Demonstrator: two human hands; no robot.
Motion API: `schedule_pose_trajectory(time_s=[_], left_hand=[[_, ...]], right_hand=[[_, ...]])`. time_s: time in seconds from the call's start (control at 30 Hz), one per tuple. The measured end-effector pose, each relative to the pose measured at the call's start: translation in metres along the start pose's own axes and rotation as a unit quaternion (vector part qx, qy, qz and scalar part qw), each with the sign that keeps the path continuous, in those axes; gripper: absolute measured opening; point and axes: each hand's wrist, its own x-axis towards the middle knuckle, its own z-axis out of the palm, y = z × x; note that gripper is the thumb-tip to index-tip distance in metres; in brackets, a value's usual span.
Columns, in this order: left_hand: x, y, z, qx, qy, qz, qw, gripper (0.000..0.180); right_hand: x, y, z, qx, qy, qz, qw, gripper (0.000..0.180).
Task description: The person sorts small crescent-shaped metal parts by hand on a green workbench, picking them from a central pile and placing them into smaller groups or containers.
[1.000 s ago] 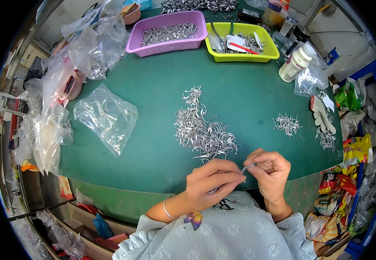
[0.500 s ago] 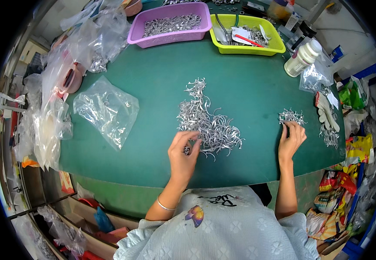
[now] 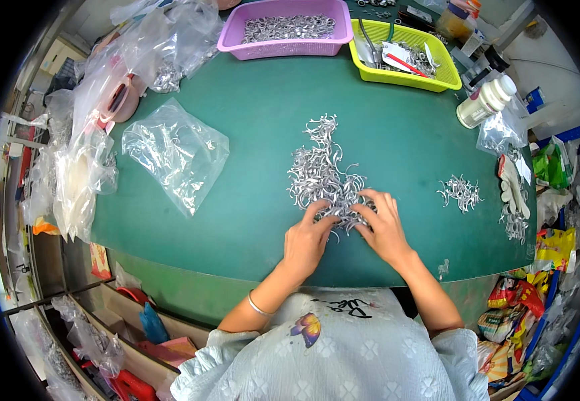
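Note:
A heap of small curved silver metal pieces (image 3: 317, 170) lies on the green table in front of me. My left hand (image 3: 307, 244) is at the heap's near edge, its thumb and fingers bent round some of the pieces. Close beside it on the right, my right hand (image 3: 388, 230) grips into the same edge with thumb and forefinger. The exact pieces between the fingertips are too small to single out. Off to the right sits a smaller pile of the same metal pieces (image 3: 461, 194), with no hand on it.
A clear plastic bag (image 3: 176, 157) lies left of the heap. Along the back stand a purple basket (image 3: 286, 50) of metal parts and a yellow-green basket (image 3: 407, 79) with pliers. A white bottle (image 3: 484, 102) and a glove (image 3: 512, 187) are at the right edge.
My right hand has left the small pile and come left to the large heap. My left hand has shifted slightly right along the heap's near edge. The view has turned a little.

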Motion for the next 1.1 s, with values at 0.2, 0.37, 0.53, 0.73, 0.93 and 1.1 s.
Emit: schedule_pose_trajectory(time_s=[0.2,0.37,0.53,0.73,0.93,1.1], left_hand=[[0.011,-0.014,-0.004,0.024,0.068,0.012,0.997,0.016],[0.023,-0.023,-0.020,0.039,0.109,-0.031,0.993,0.015],[0.030,-0.023,-0.042,0.038,0.146,-0.079,0.985,0.020],[0.017,-0.012,-0.043,-0.180,0.092,-0.118,0.972,0.023],[0.004,0.013,-0.035,-0.415,-0.067,-0.260,0.869,0.018],[0.000,0.020,-0.023,-0.505,-0.100,-0.259,0.817,0.022]], right_hand=[[0.034,0.040,-0.002,0.162,0.161,0.128,0.965,0.014],[0.043,0.056,-0.028,0.443,0.135,0.300,0.834,0.015],[0.024,0.040,-0.048,-0.003,0.144,0.171,0.975,0.018],[-0.004,-0.005,-0.033,-0.101,0.042,0.086,0.990,0.018],[-0.001,-0.010,-0.026,0.066,0.089,0.178,0.978,0.008],[-0.013,-0.011,-0.037,0.401,0.080,0.298,0.862,0.007]])
